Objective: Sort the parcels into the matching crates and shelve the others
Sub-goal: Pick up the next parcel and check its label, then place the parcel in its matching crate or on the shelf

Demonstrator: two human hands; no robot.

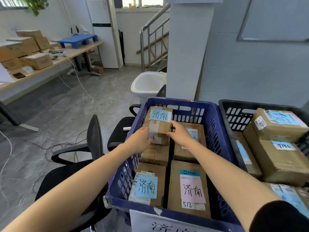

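hands (pixel 160 133) gripping parcel (pixel 158 124), blue crate (pixel 222 141)

A black office chair (pixel 93 141) stood at eight o'clock, with loose cables (pixel 78 84) trailing over the grey floor (pixel 55 104). A white bin (pixel 147 84) sat at twelve o'clock beside a pillar (pixel 185 52); a blue pallet (pixel 78 40) rested at ten o'clock.

The blue crate (pixel 222 148) is packed with cardboard parcels (pixel 189 190) nearly to its rim; only narrow gaps are left between them. Open air is found above. The right side is blocked by the black crate (pixel 234 114), the left by office chairs (pixel 93 136).
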